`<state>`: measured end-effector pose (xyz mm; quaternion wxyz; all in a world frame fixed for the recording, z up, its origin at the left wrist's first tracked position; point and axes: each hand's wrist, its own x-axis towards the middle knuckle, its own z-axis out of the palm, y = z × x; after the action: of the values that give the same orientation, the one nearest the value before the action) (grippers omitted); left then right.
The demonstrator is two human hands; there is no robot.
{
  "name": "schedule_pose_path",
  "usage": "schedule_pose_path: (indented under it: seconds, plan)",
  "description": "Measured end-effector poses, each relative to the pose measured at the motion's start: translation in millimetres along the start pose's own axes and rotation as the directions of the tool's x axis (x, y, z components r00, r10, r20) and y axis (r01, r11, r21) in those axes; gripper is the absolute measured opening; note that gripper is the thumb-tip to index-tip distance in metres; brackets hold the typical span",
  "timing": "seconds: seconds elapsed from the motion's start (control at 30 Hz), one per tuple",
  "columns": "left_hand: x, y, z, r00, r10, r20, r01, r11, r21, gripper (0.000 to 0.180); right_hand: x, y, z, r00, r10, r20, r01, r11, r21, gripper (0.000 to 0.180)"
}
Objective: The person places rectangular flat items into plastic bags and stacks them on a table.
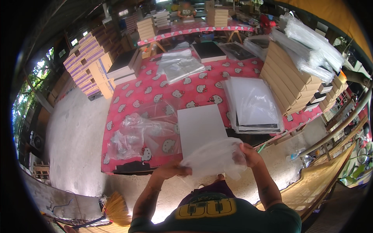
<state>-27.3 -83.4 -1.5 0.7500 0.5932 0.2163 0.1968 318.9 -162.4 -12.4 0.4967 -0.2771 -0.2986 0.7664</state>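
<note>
My left hand (pixel 179 170) and my right hand (pixel 248 154) hold a clear plastic bag (pixel 213 155) stretched between them, fingers closed on its two sides. The bag hangs over the near end of a flat white panel (pixel 202 126), which lies on the pink patterned table cover (pixel 194 87). Left of the panel is a crumpled heap of clear plastic (pixel 142 132). Right of it rests a stack of white panels in clear plastic (pixel 252 103). Farther back are more folded clear bags (pixel 180 68).
Tall brown boxes (pixel 287 79) topped with plastic-wrapped bundles (pixel 314 42) stand on the right. Stacked cartons (pixel 91 64) rise at the left beside black-topped panels (pixel 124 64). A broom (pixel 116 209) is on the floor lower left. A person (pixel 187 11) is behind the far table (pixel 194 29).
</note>
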Motion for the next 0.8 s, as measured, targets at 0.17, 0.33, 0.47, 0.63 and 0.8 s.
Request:
schedule_pose_path:
  seconds: [0.17, 0.33, 0.47, 0.63, 0.8]
  plan:
    - [8, 11, -2, 0.914, 0.155, -0.375, -0.326, 0.831, -0.451, 0.034, 0, 0, 4, 0.919, 0.379, 0.112, -0.065, 0.425, -0.903, 0.046]
    - [2, -22, -20, 0.94, -0.198, -0.278, 0.133, 0.963, -0.235, 0.02, -8, 18, -30, 0.967, -0.187, 0.172, 0.15, 0.966, 0.211, 0.03]
    - [-2, -49, -13, 0.945, 0.009, -0.327, -0.09, 0.968, -0.233, 0.019, -20, 25, -55, 0.983, -0.124, 0.138, 0.147, 0.975, -0.164, 0.032]
    - [-5, -122, 39, 0.683, -0.121, -0.721, 0.06, 0.992, -0.11, 0.027, -20, 88, -56, 0.811, -0.237, -0.534, -0.191, 0.756, -0.626, 0.027]
    - [-6, -154, 64, 0.563, -0.146, -0.813, 0.234, 0.972, -0.012, 0.042, -19, 138, -62, 0.661, -0.396, -0.637, -0.189, 0.734, -0.652, 0.042]
